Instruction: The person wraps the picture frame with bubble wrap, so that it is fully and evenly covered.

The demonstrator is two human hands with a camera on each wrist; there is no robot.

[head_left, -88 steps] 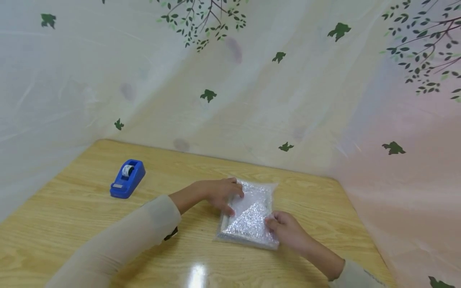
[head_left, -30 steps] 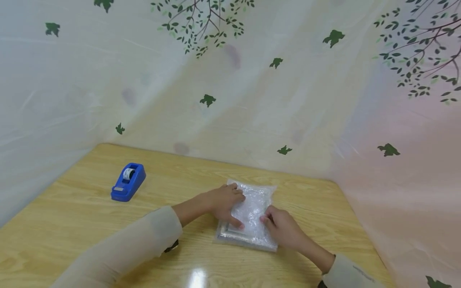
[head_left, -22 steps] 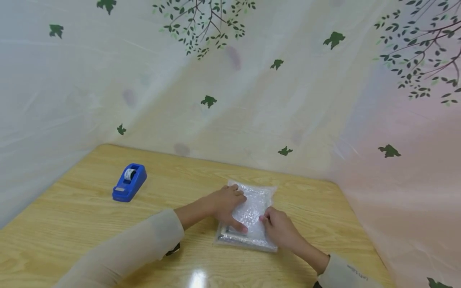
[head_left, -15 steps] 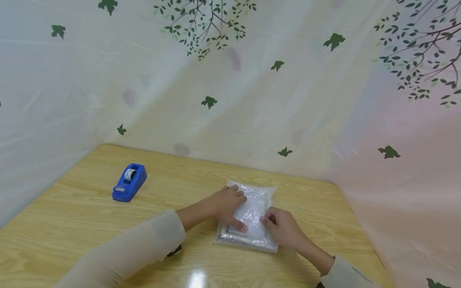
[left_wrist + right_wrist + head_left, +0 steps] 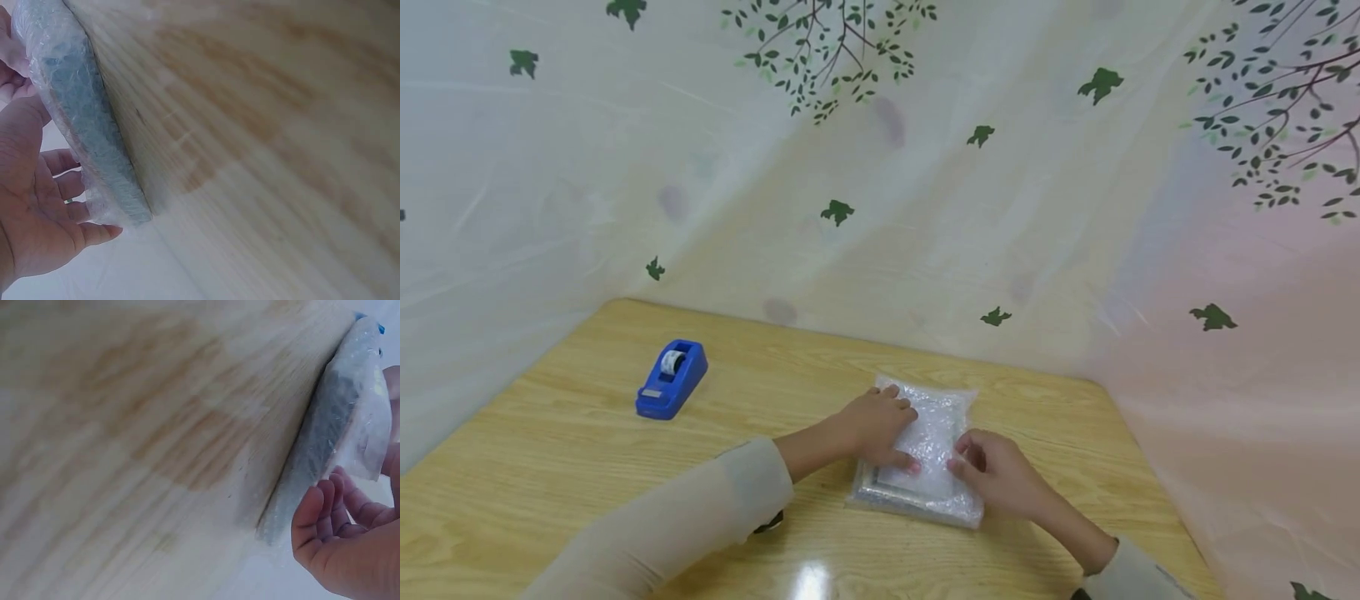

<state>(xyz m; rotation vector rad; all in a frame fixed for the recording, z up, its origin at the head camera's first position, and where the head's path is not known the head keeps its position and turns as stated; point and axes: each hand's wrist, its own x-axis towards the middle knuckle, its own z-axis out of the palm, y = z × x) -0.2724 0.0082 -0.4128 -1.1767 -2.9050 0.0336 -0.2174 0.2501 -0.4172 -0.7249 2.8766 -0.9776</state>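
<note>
A flat framed item wrapped in clear bubble wrap (image 5: 934,433) lies on the wooden table. My left hand (image 5: 882,425) rests across its left side, fingers spread and thumb on top. From the left wrist view, the fingers of this left hand (image 5: 44,200) reach along the package's side. My right hand (image 5: 1003,475) is at the package's right edge, with curled fingers and the thumb and index finger at the wrap. In the right wrist view a loose flap of bubble wrap (image 5: 369,437) stands up beside the right hand (image 5: 350,544); its fingertips partly hide the contact.
A blue tape dispenser (image 5: 672,379) with a roll of tape stands on the left of the wooden table (image 5: 760,367). A pale cloth backdrop (image 5: 880,275) with printed leaves hangs behind the table and at both sides.
A wrap flap now covers more of the package's front than at first. My left thumb moved down over it, then slightly up. My right thumb and index finger have spread a little apart.
</note>
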